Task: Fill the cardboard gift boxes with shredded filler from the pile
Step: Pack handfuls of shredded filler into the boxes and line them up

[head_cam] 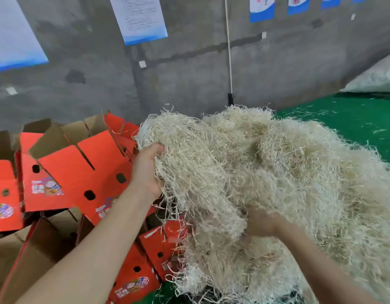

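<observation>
Head view: left hand (pixel 148 170) and right hand (pixel 261 222), apart, each clutching shredded filler (pixel 277 167) beside boxes (pixel 64 172).

A grey concrete wall (pixel 80 62) is presented at the far side. White, blue-edged notices (pixel 141 18) are fixed to it, and a white cord (pixel 228 51) is run down it. Green flooring (pixel 343 119) is laid at right, where a white sack (pixel 378 77) is placed.

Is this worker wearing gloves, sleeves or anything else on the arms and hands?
No gloves: the left hand and right hand are bare. The left forearm and right forearm are uncovered as far as the frame reaches, with no sleeve, watch or band showing. The right hand is blurred and partly hidden by shredded filler, so a ring cannot be ruled out.
</observation>
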Tool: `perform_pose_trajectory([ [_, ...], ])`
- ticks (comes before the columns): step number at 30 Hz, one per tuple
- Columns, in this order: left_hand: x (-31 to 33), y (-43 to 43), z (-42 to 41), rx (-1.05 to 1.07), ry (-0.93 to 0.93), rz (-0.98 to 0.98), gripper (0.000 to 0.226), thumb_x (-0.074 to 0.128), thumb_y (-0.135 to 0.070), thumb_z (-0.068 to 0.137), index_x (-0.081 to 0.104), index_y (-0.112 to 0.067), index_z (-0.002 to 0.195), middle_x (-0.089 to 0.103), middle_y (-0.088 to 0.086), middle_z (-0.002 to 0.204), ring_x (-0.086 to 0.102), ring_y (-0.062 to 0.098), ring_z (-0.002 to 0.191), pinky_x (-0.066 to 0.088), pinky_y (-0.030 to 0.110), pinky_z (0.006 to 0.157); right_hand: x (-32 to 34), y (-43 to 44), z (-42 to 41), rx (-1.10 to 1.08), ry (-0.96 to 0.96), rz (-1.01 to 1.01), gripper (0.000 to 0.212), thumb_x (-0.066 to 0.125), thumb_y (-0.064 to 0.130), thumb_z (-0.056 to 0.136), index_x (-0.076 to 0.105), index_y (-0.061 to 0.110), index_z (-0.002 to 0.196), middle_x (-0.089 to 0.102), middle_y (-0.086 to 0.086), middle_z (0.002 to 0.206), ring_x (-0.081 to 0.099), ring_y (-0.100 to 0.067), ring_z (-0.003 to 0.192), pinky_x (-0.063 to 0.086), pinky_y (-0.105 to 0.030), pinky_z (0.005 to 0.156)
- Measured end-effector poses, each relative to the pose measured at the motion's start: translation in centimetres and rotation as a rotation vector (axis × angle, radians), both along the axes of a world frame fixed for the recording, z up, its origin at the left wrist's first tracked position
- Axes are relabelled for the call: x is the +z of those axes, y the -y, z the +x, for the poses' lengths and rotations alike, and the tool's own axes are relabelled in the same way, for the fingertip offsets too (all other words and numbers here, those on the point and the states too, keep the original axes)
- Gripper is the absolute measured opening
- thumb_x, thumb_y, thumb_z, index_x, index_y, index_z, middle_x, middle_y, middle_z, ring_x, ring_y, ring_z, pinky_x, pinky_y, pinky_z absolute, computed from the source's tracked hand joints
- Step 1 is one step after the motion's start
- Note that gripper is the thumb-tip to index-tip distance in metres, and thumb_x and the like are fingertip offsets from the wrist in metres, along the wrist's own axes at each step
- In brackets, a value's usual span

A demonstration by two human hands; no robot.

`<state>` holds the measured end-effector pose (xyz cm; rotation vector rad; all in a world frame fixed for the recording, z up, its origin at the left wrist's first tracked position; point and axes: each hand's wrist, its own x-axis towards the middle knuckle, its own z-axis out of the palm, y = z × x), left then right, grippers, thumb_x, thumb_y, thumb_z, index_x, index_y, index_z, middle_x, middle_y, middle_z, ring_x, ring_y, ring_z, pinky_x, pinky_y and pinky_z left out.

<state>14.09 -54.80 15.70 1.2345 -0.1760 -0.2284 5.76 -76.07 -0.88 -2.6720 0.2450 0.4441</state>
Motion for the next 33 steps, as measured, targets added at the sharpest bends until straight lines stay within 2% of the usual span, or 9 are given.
perform_pose_trajectory([
  [2,-0.2,0.2,-0.2,-0.010,-0.012,-0.044,0.021,0.045,-0.012,0.082,0.065,-0.014,0.076,0.066,0.004,0.065,0.065,0.022,0.057,0.056,0.032,0.055,4.7,-0.8,-0.3,0.121,0.179,0.053,0.046,0.068,0.035,0.080,0.050,0.017,0.118,0.056,0.005,0.113,0.057,-0.006,0.099,0.044,-0.031,0.098],
  [7,-0.3,0.9,-0.6,-0.015,0.001,-0.184,0.041,0.044,-0.015,0.082,0.070,-0.019,0.051,0.067,0.001,0.059,0.065,0.018,0.052,0.056,0.031,0.050,9.6,-6.5,-0.7,-0.073,0.406,0.561,0.138,0.074,0.069,0.040,-0.004,0.028,0.146,0.025,-0.005,0.149,0.036,-0.028,0.132,0.035,-0.043,0.107],
  [13,1.1,0.3,-0.7,0.038,0.014,-0.252,0.024,0.049,-0.022,0.081,0.069,-0.013,0.072,0.069,0.006,0.068,0.067,0.024,0.060,0.056,0.036,0.053,2.5,-8.3,2.9,-0.263,0.592,0.275,0.034,0.049,0.004,0.090,0.053,0.003,0.123,0.065,0.000,0.092,0.048,0.006,0.050,0.040,-0.005,0.047],
  [16,1.8,-0.6,-0.1,0.049,0.006,-0.232,0.040,0.044,-0.015,0.081,0.068,-0.016,0.048,0.065,0.001,0.055,0.064,0.019,0.047,0.054,0.033,0.047,-1.1,-5.5,2.2,-0.378,0.577,0.267,0.042,0.026,0.014,0.098,0.040,0.021,0.136,0.057,-0.007,0.125,0.064,-0.017,0.089,0.052,-0.036,0.084],
  [18,1.9,-1.1,-0.1,0.056,0.005,-0.192,0.048,0.041,-0.012,0.081,0.065,-0.017,0.039,0.063,-0.001,0.050,0.062,0.017,0.044,0.053,0.030,0.045,-3.4,-3.7,1.5,-0.425,0.429,0.390,0.048,0.008,0.037,0.100,0.032,0.029,0.141,0.041,-0.003,0.140,0.043,-0.026,0.126,0.028,-0.048,0.107],
  [22,3.0,-2.2,0.4,0.101,0.050,-0.145,0.023,0.045,-0.011,0.075,0.060,-0.017,0.058,0.061,0.000,0.055,0.061,0.019,0.048,0.054,0.029,0.050,-7.2,-1.1,0.8,-0.268,0.247,0.204,0.035,0.019,0.048,0.097,0.043,0.029,0.079,0.044,0.009,0.079,0.045,-0.010,0.074,0.039,-0.027,0.078],
  [24,3.5,-2.5,0.6,0.110,0.111,-0.091,0.012,0.046,-0.011,0.073,0.054,-0.018,0.068,0.061,-0.002,0.057,0.061,0.018,0.052,0.052,0.026,0.055,-5.0,-1.3,1.0,-0.171,0.247,0.147,0.011,0.043,0.023,0.097,0.041,0.030,0.089,0.046,0.005,0.081,0.045,-0.009,0.071,0.045,-0.029,0.077],
  [29,3.0,-2.2,0.1,0.104,0.145,-0.104,0.023,0.044,-0.010,0.079,0.055,-0.020,0.061,0.061,-0.005,0.051,0.060,0.012,0.044,0.049,0.020,0.044,7.7,-2.8,-0.2,0.066,0.381,0.290,0.060,0.075,0.017,0.071,0.043,0.047,0.112,0.050,0.020,0.110,0.049,0.000,0.096,0.045,-0.010,0.076],
  [33,2.0,-2.0,0.0,0.027,0.105,-0.088,0.041,0.045,-0.011,0.080,0.062,-0.021,0.044,0.063,-0.004,0.053,0.062,0.014,0.046,0.052,0.025,0.045,12.7,-4.3,-2.3,0.144,0.628,0.906,0.117,0.084,0.041,0.051,0.005,0.062,0.135,0.014,0.020,0.151,0.021,-0.006,0.136,0.024,-0.032,0.109],
])
